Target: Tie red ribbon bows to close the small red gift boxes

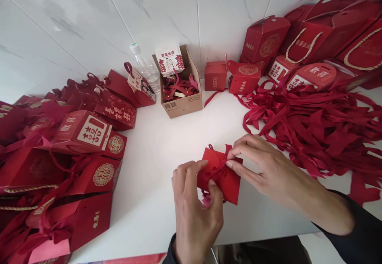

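A small red gift box [233, 186] stands near the front of the white table, between my two hands. A dark red ribbon [220, 167] crosses its top, gathered in the middle. From the left, my left hand [197, 200] steadies the box, its thumb pressed on the ribbon and its fingers at the box's side. My right hand [262, 166] pinches the ribbon at the top right between thumb and forefinger. A pinkish ribbon end hangs below the box beside my left thumb. Whether the ribbon is fully knotted cannot be made out.
Finished-looking red boxes [89, 172] crowd the left side. Loose ribbons [316, 128] lie heaped at right, with taller red boxes [325, 33] behind. Against the tiled wall stand a cardboard box [183, 108] of ribbon pieces, a clear bottle [146, 69] and small red boxes [215, 75].
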The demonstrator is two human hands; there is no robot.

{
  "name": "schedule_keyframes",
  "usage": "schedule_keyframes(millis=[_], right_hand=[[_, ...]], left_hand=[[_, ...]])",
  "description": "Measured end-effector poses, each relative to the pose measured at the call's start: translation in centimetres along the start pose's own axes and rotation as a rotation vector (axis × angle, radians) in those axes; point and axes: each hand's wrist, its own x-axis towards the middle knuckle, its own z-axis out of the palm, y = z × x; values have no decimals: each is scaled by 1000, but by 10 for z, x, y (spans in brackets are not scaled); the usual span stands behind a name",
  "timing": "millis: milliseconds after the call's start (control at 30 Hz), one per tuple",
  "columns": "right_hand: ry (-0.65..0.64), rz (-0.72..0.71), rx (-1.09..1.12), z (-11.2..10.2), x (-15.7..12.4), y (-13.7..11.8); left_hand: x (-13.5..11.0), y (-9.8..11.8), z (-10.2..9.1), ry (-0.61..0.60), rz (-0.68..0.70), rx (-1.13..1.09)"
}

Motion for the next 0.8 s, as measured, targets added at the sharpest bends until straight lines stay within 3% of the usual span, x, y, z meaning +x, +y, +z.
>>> schedule_keyframes(millis=[100,433,533,700,800], right_hand=[[-20,9,15,0,0,-1],[-70,41,44,0,-1,0],[-68,48,38,0,-1,0],[-75,61,40,1,-1,1],[-74,67,41,2,-1,1]], left_hand=[[-1,0,-5,-75,-36,-6],[0,0,2,-4,-126,-61],[-1,0,-4,-67,-180,-158],[-1,-2,-23,-208,-135,-208],[0,-3,-24,-226,-130,-211]])
